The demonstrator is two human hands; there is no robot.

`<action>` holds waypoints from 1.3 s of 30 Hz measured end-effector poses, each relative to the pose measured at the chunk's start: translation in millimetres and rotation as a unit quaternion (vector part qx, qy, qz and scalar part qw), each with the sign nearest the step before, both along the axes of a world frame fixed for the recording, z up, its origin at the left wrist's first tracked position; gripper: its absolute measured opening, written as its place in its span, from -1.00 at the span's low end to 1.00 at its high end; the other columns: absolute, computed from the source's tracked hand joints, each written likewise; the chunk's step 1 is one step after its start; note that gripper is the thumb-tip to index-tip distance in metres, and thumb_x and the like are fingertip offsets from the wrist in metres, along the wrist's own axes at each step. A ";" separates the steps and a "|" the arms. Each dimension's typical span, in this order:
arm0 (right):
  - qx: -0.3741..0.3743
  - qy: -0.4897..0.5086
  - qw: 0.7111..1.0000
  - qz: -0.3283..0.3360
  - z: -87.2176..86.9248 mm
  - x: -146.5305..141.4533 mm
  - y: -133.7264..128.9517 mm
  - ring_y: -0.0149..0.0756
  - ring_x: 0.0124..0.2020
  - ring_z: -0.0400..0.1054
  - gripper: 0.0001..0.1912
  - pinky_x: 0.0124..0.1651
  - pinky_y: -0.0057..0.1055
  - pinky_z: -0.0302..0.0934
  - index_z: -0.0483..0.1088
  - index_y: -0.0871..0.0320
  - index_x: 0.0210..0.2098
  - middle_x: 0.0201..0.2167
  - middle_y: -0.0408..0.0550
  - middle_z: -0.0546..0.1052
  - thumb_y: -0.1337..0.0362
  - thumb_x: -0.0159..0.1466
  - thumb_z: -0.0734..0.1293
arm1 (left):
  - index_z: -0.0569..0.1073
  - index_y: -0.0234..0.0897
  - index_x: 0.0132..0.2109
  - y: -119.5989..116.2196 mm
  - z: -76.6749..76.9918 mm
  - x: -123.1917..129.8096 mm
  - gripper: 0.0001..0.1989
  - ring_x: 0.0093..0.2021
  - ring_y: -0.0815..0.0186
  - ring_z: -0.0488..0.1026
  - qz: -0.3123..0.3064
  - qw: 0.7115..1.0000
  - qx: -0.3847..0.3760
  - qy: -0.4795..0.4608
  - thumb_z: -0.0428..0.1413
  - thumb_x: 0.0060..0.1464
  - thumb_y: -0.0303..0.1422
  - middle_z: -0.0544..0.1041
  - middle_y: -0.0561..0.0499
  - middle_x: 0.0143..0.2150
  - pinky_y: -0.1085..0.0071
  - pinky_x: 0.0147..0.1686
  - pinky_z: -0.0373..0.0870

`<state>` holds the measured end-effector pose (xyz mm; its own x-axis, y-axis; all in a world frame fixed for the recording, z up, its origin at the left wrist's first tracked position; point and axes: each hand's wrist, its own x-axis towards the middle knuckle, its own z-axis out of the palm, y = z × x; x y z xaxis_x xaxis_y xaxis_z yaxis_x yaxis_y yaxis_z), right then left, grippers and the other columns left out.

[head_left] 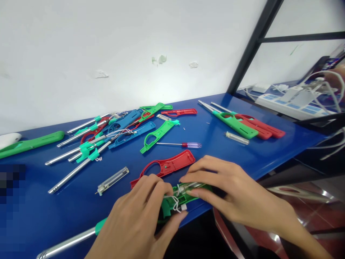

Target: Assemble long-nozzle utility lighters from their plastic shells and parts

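At the table's near edge lies a green lighter half-shell (184, 198) with white wires and a small white part in it. My left hand (140, 212) is closed round its left part, where a silver tube (67, 244) with a teal collar sticks out to the lower left. The fingers of my right hand (229, 187) pinch a clear fuel tank (190, 186) at the shell's right part. Just behind my hands is a red half-shell (172, 164). A loose clear tank (113, 180) lies to the left.
Silver tubes (72, 176) with teal collars, blue half-shells (134, 135) and a green half-shell (159, 136) lie behind. A screwdriver (191, 145) is mid-table. Closed lighters (237, 126) and another tank (237, 138) are at right. A power strip (285, 104) stands beyond the black frame (253, 50).
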<state>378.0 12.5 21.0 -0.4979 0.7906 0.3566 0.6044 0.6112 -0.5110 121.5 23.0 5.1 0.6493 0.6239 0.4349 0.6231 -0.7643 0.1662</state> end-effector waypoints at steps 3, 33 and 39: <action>0.000 -0.005 1.000 0.008 0.4 2.2 2.2 -0.33 -0.07 0.55 -0.80 0.04 -0.42 0.37 0.61 0.07 0.06 -0.05 -0.10 0.63 0.24 0.55 0.35 | 0.32 -0.12 -0.02 -0.2 0.8 -0.3 -0.89 -0.27 0.28 0.59 0.001 1.000 -0.001 0.003 0.07 0.45 -0.23 0.51 0.06 -0.19 0.37 -0.38 0.55; 0.010 -0.036 0.999 0.035 -3.0 5.6 4.4 -0.29 -0.13 0.52 -0.72 -0.02 -0.35 0.35 0.61 0.01 0.16 -0.06 -0.07 0.61 0.28 0.57 0.31 | 0.34 -0.13 -0.04 -0.2 0.6 0.5 -0.90 -0.29 0.27 0.59 0.002 1.000 -0.003 0.001 0.07 0.45 -0.24 0.51 0.05 -0.19 0.36 -0.39 0.55; -0.002 -0.019 1.000 0.025 -5.1 5.5 2.4 -0.30 -0.12 0.49 -0.70 -0.05 -0.35 0.34 0.60 -0.02 0.20 -0.05 -0.06 0.58 0.25 0.57 0.31 | 0.35 -0.14 -0.05 -0.1 1.6 -0.4 -0.89 -0.33 0.25 0.60 -0.003 1.000 0.013 -0.011 0.03 0.47 -0.23 0.51 0.04 -0.22 0.33 -0.44 0.57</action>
<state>383.5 14.9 15.9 -0.5492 0.7664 0.3332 0.5925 0.6383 -0.4915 121.1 22.9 6.7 0.6428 0.6088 0.4650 0.6153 -0.7719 0.1599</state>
